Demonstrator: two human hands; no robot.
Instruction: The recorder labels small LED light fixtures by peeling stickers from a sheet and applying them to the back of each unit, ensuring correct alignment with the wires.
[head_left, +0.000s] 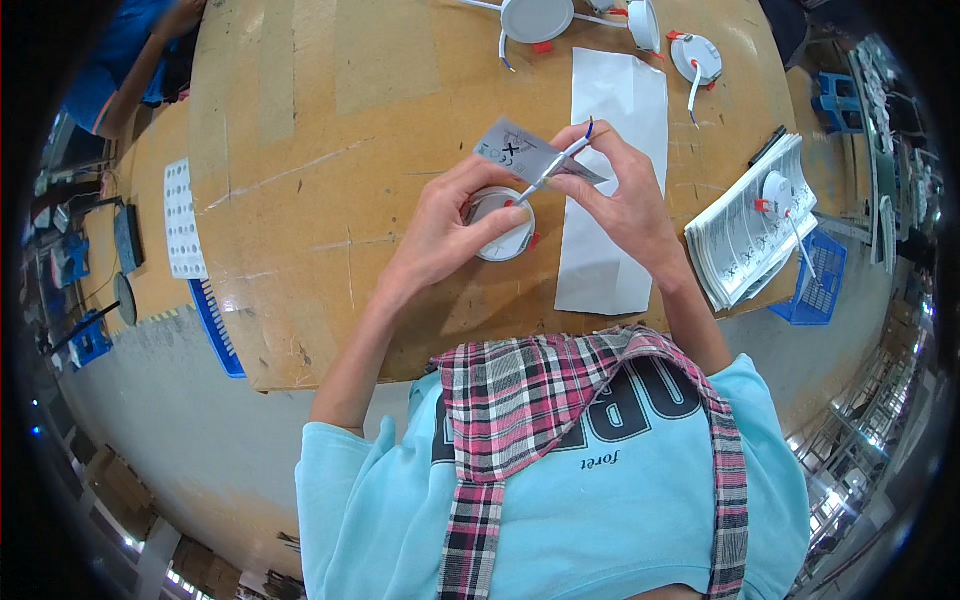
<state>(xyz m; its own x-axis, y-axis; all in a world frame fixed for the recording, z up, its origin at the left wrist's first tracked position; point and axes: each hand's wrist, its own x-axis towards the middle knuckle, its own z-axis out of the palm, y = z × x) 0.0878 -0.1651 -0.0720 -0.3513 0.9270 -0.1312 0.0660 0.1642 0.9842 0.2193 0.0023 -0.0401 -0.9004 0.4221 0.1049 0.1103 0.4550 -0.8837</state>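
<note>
A round white downlight (507,238) with red clips lies on the table under my left hand (432,228). The thumb and fingers of that hand are closed around its white cable (533,189) close to the lamp. A silver printed label (513,148) sits across the cable, its left part sticking out flat past my left fingertips. My right hand (628,192) pinches the cable and the label's right part between thumb and fingers. Bare blue wire ends stick up above the right fingers. Whether the label is stuck to the cable, I cannot tell.
A white paper sheet (612,265) lies under my right hand. More downlights (697,60) rest at the far edge. At right, one lamp (776,188) sits on stacked printed sheets (728,247), beside a black pen (767,146). Another person's arm (135,82) shows at far left.
</note>
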